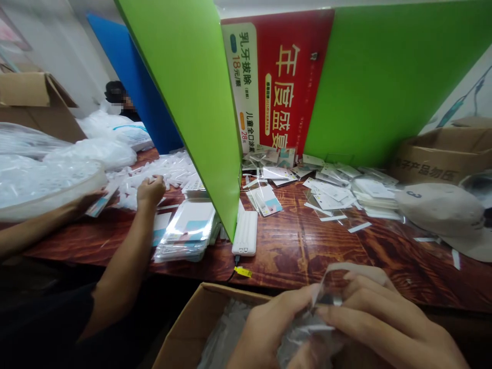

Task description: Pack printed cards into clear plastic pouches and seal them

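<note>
Above the cardboard box at the table's front edge, my left hand (269, 323) is closed on a clear plastic bag (303, 333), thumb and fingers pinching its upper edge. My right hand (388, 318) pinches the same bag from the other side, with its thumb and fingers close to my left fingertips. A whitish translucent strip (353, 267) curves up over the right fingers; whether it is part of the bag I cannot tell. The bag's contents are blurred and partly covered by my hands. Below them, the cardboard box (184, 328) holds translucent plastic pieces.
Packaged cards (265, 199) lie scattered behind a white power bank (246, 233). A green divider (192, 102) separates a co-worker's hand (151, 190) and stacked card packs (188, 220) on the left. A cap (442, 210) and carton (442, 151) stand right.
</note>
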`<control>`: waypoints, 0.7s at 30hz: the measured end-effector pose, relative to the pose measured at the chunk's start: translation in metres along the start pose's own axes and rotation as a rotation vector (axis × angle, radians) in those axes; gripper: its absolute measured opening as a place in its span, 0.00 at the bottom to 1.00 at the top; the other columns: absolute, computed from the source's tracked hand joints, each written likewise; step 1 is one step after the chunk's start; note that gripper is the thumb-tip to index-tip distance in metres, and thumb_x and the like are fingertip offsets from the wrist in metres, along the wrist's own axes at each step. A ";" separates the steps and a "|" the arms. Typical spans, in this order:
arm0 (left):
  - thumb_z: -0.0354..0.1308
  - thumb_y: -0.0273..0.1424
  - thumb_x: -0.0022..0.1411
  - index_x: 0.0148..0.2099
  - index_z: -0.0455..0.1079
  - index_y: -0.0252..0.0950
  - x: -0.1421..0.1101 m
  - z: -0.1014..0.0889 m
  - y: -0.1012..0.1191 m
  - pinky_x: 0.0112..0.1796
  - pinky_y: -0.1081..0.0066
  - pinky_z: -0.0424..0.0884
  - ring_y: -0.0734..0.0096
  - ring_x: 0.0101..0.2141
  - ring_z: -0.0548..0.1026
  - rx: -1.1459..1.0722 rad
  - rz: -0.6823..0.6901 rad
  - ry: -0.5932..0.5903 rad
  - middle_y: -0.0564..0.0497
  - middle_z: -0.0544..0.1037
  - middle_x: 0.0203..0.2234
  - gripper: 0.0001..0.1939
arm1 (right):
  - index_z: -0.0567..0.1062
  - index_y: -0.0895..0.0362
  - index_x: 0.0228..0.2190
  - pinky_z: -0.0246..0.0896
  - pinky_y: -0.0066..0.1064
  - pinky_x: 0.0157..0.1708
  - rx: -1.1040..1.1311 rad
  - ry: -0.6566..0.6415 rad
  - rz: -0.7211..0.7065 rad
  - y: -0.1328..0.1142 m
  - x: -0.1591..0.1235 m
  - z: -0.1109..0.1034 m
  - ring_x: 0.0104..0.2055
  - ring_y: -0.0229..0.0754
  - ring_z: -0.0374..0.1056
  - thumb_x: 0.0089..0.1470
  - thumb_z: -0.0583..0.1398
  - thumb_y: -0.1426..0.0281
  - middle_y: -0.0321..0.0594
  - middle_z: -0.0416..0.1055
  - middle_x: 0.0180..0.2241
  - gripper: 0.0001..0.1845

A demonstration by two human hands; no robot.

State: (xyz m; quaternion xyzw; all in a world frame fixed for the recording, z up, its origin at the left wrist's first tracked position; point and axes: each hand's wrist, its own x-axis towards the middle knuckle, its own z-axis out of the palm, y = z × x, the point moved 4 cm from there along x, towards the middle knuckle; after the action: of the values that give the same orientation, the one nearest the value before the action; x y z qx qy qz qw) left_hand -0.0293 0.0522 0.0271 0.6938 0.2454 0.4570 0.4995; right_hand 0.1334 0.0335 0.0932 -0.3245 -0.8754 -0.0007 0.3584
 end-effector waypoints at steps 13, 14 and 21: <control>0.68 0.38 0.57 0.42 0.80 0.42 0.005 -0.006 -0.028 0.39 0.77 0.75 0.70 0.36 0.81 -0.492 -0.521 0.319 0.50 0.85 0.37 0.11 | 0.72 0.54 0.40 0.60 0.29 0.34 0.217 -0.018 0.228 0.029 -0.006 0.048 0.34 0.39 0.69 0.65 0.55 0.75 0.36 0.73 0.32 0.07; 0.68 0.39 0.57 0.43 0.80 0.42 0.005 -0.005 -0.030 0.38 0.77 0.75 0.71 0.34 0.81 -0.544 -0.540 0.299 0.50 0.85 0.36 0.12 | 0.72 0.54 0.40 0.59 0.29 0.33 0.242 -0.033 0.232 0.030 -0.006 0.049 0.33 0.39 0.68 0.65 0.55 0.76 0.36 0.72 0.31 0.07; 0.70 0.39 0.55 0.44 0.81 0.41 0.005 -0.008 -0.040 0.37 0.77 0.74 0.71 0.34 0.81 -0.493 -0.567 0.337 0.51 0.85 0.33 0.15 | 0.72 0.56 0.42 0.54 0.37 0.45 0.085 -0.006 0.183 0.030 -0.011 0.059 0.37 0.41 0.68 0.66 0.53 0.77 0.38 0.74 0.35 0.09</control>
State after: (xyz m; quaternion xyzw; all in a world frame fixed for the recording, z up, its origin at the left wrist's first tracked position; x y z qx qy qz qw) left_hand -0.0294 0.0748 -0.0073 0.3735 0.3884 0.4535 0.7099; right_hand 0.1196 0.0646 0.0354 -0.3874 -0.8425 0.0700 0.3677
